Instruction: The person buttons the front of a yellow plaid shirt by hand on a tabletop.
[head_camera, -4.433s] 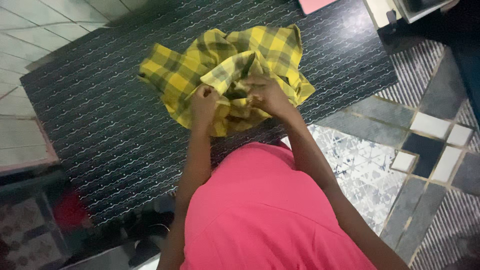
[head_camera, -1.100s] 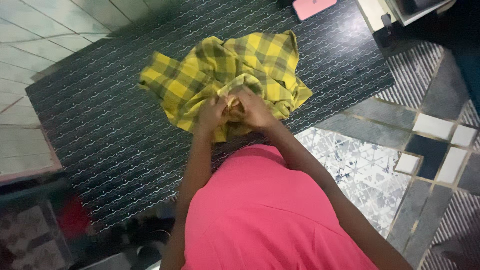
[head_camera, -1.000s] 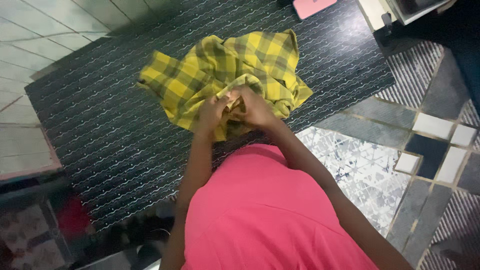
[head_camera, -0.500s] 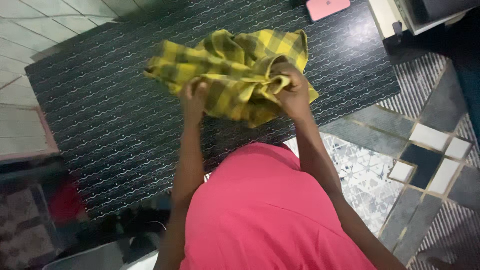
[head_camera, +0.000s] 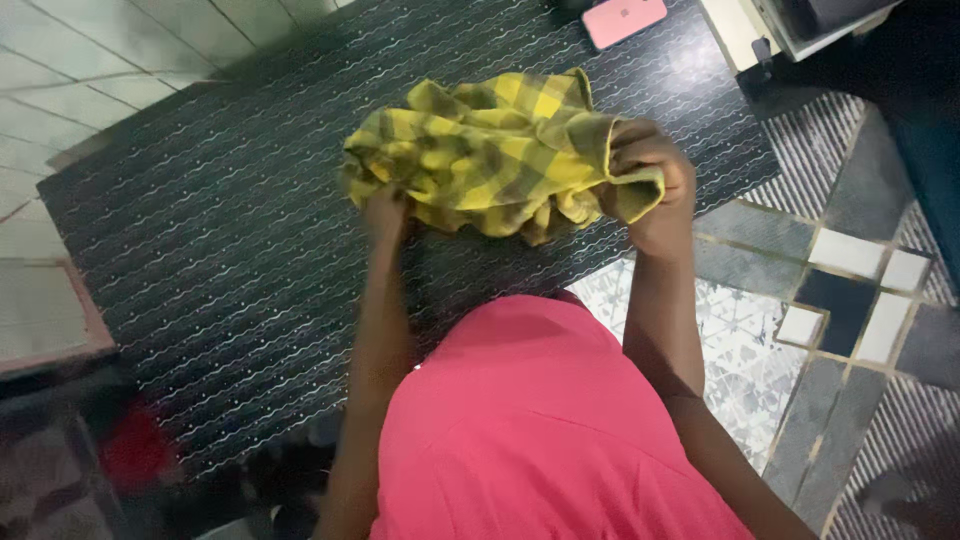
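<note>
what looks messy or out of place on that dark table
Only the yellow plaid cloth looks untidy: it is bunched and crumpled, gripped by the left hand and right hand over the dark table. The pink phone lies flat. Nothing is spilled or broken.

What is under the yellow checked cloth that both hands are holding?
Under the yellow checked cloth only the dark patterned table shows. The left hand and right hand grip its ends. Anything beneath its folds is covered.

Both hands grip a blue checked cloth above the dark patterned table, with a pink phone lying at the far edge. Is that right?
Not quite. The head view shows the cloth is yellow checked, not blue. The rest holds: the left hand and right hand grip it above the dark patterned table, and the pink phone lies at the far edge.
</note>
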